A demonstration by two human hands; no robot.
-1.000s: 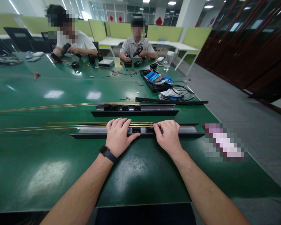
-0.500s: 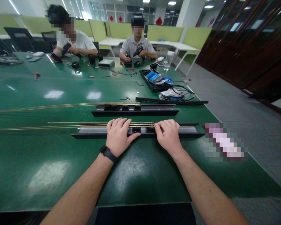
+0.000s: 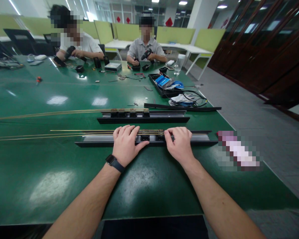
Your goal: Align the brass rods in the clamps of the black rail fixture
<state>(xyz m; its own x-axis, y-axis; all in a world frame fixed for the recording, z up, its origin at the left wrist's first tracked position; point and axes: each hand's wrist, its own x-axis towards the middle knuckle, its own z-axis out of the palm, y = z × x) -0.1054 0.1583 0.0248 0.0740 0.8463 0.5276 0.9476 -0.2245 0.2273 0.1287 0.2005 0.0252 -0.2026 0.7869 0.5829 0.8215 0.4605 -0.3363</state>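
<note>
A long black rail (image 3: pixel 89 144) with a silver inner channel lies crosswise in front of me. Small black blocks (image 3: pixel 145 137) sit in its channel, and thin brass rods (image 3: pixel 72 134) run over them, reaching far out to the left. My left hand (image 3: pixel 125 142), a dark watch on its wrist, rests across the rail and rods with fingers and thumb spread; what is under the palm is hidden. At the rods' right ends, my right hand (image 3: pixel 179 142) is closed, thumb and index finger pinched together there. Its other fingers are curled.
Behind lies a second black rail (image 3: pixel 142 120) with blocks and brass rods. A black strip (image 3: pixel 184 107), gloves with cables (image 3: pixel 186 99) and a black tray (image 3: pixel 155 84) are further back right. Two people with power drills sit across the green table (image 3: pixel 64 186). A blurred-out pinkish object (image 3: pixel 239 151) lies right.
The left parts of the brass rods have shifted very slightly. Both hands stay at the same places on the rail.
</note>
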